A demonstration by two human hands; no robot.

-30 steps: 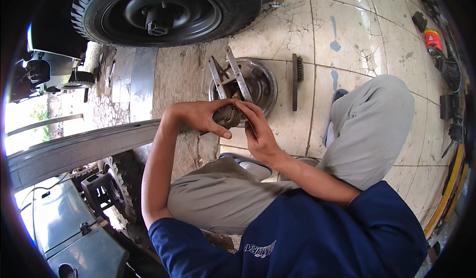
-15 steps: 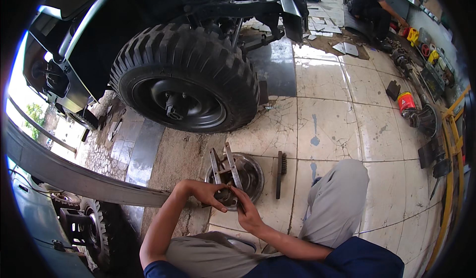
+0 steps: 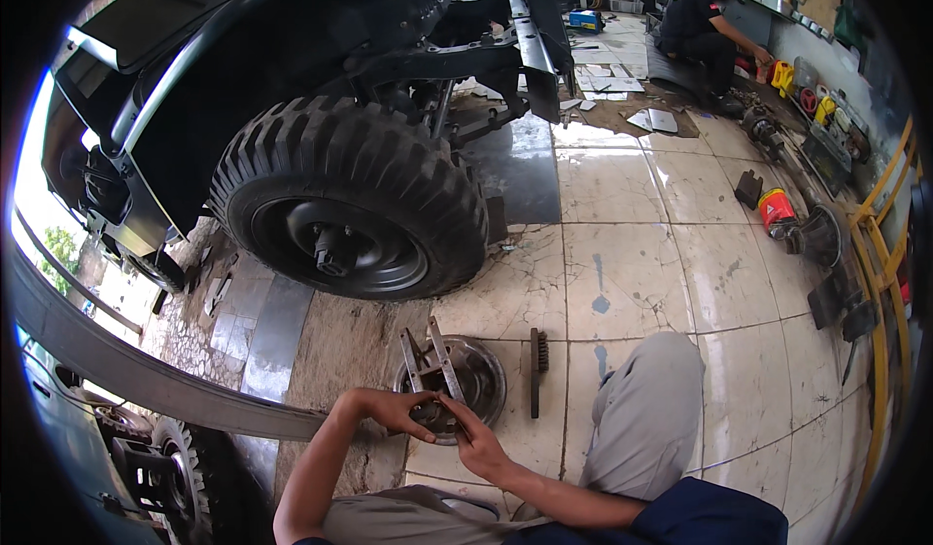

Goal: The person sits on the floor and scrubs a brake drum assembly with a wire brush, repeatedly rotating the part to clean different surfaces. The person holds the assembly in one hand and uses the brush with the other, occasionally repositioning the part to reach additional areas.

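Dark metal part [image 3: 424,413] is being held between left fingers [image 3: 400,401] and right fingers [image 3: 460,415]. Silver two-armed frame [image 3: 445,358] is extending beyond.

A round, silvery metal dish [image 3: 481,380] sits largely on the cream tiled floor [image 3: 632,278], a two-armed grey metal bracket [image 3: 446,358] over its left part. The bare left hand [image 3: 400,412] and bare right hand [image 3: 483,452] meet at the dish's near side. Just right lies a dark, straight-backed wire brush [image 3: 535,375]. Farther off, leftward, stands a black, knobbly rubber tyre [image 3: 350,166] (the red cylindrical can [image 3: 776,207] is well right).
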